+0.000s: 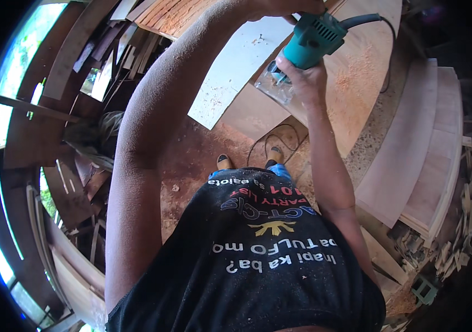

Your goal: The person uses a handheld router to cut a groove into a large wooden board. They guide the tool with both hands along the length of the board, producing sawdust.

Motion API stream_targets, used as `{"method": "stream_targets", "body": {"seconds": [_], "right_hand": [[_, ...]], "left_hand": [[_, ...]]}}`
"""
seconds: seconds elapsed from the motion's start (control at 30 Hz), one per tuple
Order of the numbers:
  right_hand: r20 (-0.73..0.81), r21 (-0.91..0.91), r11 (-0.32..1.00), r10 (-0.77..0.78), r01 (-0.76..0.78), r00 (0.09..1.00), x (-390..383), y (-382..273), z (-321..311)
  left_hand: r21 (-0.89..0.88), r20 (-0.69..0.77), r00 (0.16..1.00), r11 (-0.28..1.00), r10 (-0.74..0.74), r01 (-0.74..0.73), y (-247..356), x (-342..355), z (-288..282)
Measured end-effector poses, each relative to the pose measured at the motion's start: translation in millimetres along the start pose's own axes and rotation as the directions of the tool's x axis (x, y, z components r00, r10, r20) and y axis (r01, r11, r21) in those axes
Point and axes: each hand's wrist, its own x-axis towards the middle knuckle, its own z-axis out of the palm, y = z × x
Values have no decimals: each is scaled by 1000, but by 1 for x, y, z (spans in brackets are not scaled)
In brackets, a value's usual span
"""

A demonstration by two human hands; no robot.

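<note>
My right hand (309, 82) is closed round the lower body of a teal trim router (312, 40), its thumb lying along the near side. The router lies tilted, its vented end toward the upper right and its clear base (274, 88) toward the lower left. A black cord (362, 21) leaves the vented end. My left hand (287, 6) reaches to the top edge of the view, just beyond the router; its fingers are mostly cut off, so I cannot tell what they hold. Under the tool are a white board (233, 72) and a sawdust-strewn plywood panel (357, 83).
Curved-looking plywood sheets (407, 144) lean at the right, beside a heap of wood offcuts (457, 238). Stacked boards (59, 61) crowd the left. A loop of cord (280, 130) lies on the dusty floor (186, 171) near my feet. Another green tool (425, 290) sits at lower right.
</note>
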Motion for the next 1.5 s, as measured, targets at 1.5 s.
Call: {"method": "stream_targets", "body": {"seconds": [1.5], "right_hand": [[-142, -318, 945, -129, 78, 981, -39, -14, 27]], "left_hand": [[647, 24, 982, 746, 188, -158, -140, -132, 37]]}}
